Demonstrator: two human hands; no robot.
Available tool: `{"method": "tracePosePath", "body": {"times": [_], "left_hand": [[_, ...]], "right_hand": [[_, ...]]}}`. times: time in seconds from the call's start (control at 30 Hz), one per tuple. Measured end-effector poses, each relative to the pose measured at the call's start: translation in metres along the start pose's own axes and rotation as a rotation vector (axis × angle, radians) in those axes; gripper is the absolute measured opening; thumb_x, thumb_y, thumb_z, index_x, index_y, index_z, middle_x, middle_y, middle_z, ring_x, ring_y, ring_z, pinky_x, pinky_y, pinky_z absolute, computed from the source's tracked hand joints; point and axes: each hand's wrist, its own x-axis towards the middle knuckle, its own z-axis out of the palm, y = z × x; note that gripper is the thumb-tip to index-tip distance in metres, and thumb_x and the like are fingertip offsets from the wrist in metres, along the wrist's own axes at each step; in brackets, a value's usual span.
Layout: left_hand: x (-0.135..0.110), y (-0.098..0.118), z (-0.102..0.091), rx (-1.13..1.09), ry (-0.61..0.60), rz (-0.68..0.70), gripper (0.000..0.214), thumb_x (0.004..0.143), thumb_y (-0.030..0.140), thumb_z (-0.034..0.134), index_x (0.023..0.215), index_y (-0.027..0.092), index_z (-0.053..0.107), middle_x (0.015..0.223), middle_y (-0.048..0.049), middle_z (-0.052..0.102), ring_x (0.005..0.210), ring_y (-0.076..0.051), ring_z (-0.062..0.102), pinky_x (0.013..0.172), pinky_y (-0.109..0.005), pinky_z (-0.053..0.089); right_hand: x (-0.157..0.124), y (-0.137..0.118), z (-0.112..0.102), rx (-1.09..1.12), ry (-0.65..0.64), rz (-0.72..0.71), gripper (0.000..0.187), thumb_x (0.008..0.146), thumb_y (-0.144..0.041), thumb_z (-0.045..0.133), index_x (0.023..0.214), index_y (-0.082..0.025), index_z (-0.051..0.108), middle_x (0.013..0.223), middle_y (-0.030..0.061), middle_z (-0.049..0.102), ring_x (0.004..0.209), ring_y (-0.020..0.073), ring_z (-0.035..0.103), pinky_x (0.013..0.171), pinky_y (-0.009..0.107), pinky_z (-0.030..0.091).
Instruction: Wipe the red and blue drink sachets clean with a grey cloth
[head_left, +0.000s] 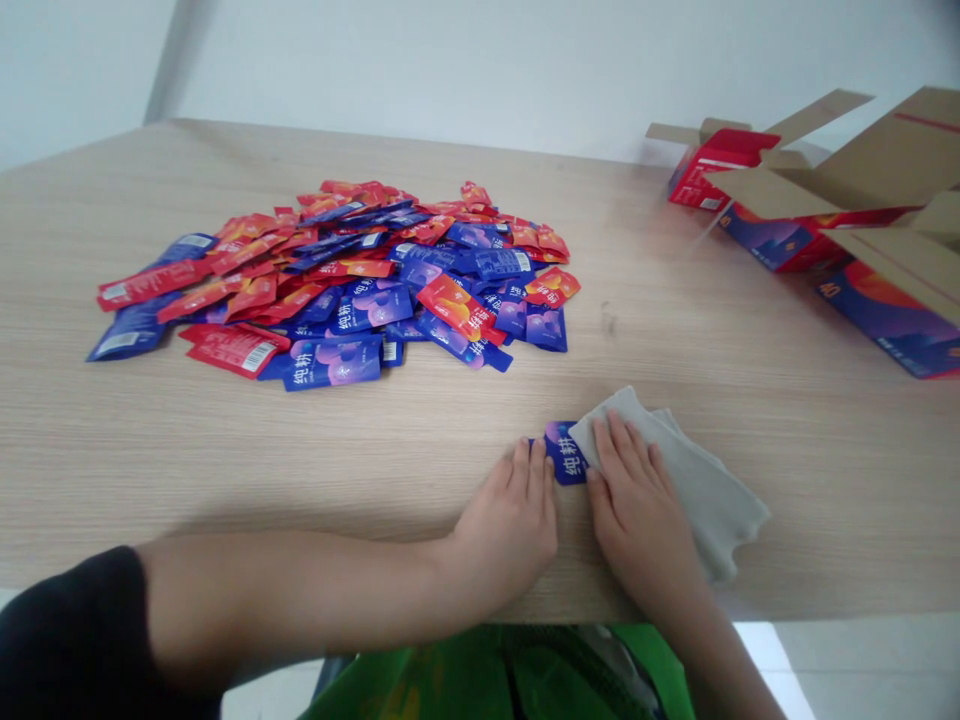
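Note:
A blue sachet (568, 455) with white characters lies flat on the table just in front of me. My left hand (514, 510) pins its left end, the fingers bent and pressed together over the edge. On the sachet's right part rests a folded grey cloth (690, 480). My right hand (637, 500) lies on this cloth, fingers stretched over its left part, with the thumb beside the sachet's lower edge. The cloth hides the right end of the sachet.
A wide heap of red and blue sachets (375, 290) spreads across the back left of the table (225, 450). Open cartons stand at the right: a small red one (701, 180) and larger blue-and-red ones (892, 310) with flaps raised. A white wall (525, 70) borders the far edge.

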Motion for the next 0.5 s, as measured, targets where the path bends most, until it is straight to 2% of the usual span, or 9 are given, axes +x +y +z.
{"method": "tracePosePath", "body": {"times": [0.13,0.23,0.33,0.5], "left_hand": [[0.001,-0.001,-0.003,-0.022,-0.013,0.009,0.036,0.091,0.020,0.050,0.116,0.001,0.068,0.124,-0.0232,0.064,0.116,-0.035,0.062,0.090,-0.041,0.052],[0.002,-0.002,-0.004,-0.036,-0.054,0.020,0.035,0.091,0.022,0.052,0.114,0.002,0.069,0.121,-0.0236,0.066,0.115,-0.035,0.063,0.091,-0.042,0.051],[0.001,-0.002,-0.003,-0.024,-0.068,0.026,0.038,0.092,0.020,0.050,0.120,0.000,0.065,0.127,-0.0248,0.061,0.119,-0.035,0.061,0.093,-0.043,0.050],[0.000,0.000,0.002,0.005,-0.027,0.012,0.041,0.092,0.017,0.047,0.126,-0.002,0.061,0.132,-0.0263,0.057,0.121,-0.035,0.059,0.092,-0.042,0.051]], "right_hand": [[-0.001,-0.027,0.004,-0.008,-0.029,-0.092,0.053,0.097,-0.020,0.026,0.144,-0.006,0.044,0.154,0.0138,0.035,0.144,0.0281,0.028,0.117,0.053,0.027],[-0.002,-0.034,0.002,0.019,-0.054,-0.140,0.053,0.096,-0.017,0.026,0.144,-0.008,0.045,0.155,0.0112,0.034,0.144,0.0261,0.028,0.117,0.052,0.028],[-0.003,-0.021,-0.002,0.052,-0.060,-0.129,0.052,0.097,-0.021,0.027,0.145,-0.011,0.044,0.155,0.0095,0.034,0.144,0.0240,0.029,0.117,0.052,0.028],[-0.003,0.005,-0.003,0.035,0.013,0.017,0.053,0.098,-0.025,0.027,0.147,-0.010,0.040,0.153,0.0125,0.037,0.144,0.0252,0.028,0.116,0.055,0.027]]}}
